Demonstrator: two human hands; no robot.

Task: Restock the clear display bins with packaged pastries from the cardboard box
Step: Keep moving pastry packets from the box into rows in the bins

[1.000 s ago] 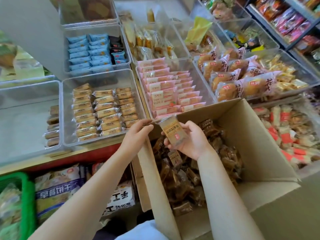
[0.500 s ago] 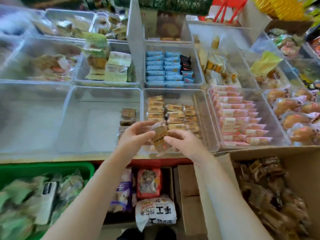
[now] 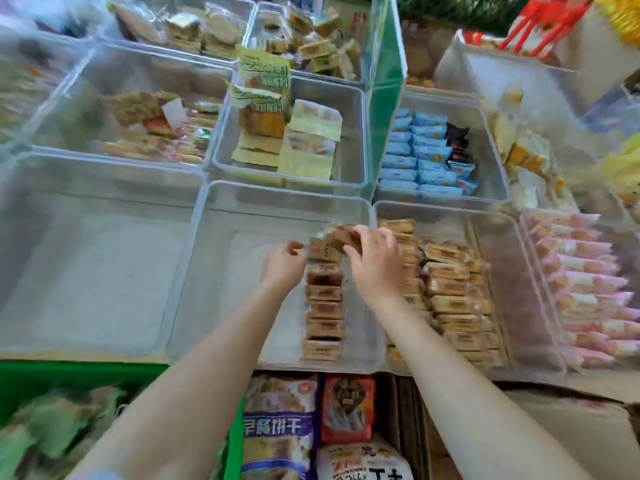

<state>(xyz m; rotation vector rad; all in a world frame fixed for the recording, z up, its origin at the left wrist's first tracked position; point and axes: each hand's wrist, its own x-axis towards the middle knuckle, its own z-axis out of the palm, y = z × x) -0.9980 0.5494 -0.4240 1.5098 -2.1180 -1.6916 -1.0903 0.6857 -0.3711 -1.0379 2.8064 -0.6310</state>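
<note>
Head view looks down over a bank of clear bins, with both forearms reaching up from the bottom of the frame into the middle bin (image 3: pixel 214 271) at centre. The right hand (image 3: pixel 375 263) has its fingers curled over a brown packaged pastry (image 3: pixel 334 239), pinching it at the far end of a single column of matching packets (image 3: pixel 323 306) that runs toward the near wall along the right side of that bin. The packet is tilted, one edge low against the top of the column, which suggests it is being set down as the next piece in the line, not dropped loose; keeping them in a column leaves the rest of the bin floor free for further columns.

The left hand (image 3: pixel 284 263) sits just beside the column on its left, fingers loosely curled; whether its fingertips touch a packet is hard to tell through the motion blur. It holds nothing that shows, and seems placed to steady or square up the row while the right hand lowers the new piece.

To the right, the neighbouring bin (image 3: pixel 512 271) already holds several tidy columns of tan-wrapped cakes, and pink-wrapped packets (image 3: pixel 585 289) fill the bin at the right edge. Blue-wrapped packets (image 3: pixel 422 157) lie in the bin above, right of centre. Only a pale corner of cardboard, probably the cardboard box (image 3: pixel 571 431), shows at lower right. The restocking looks early, with most of the middle bin bare.
</note>
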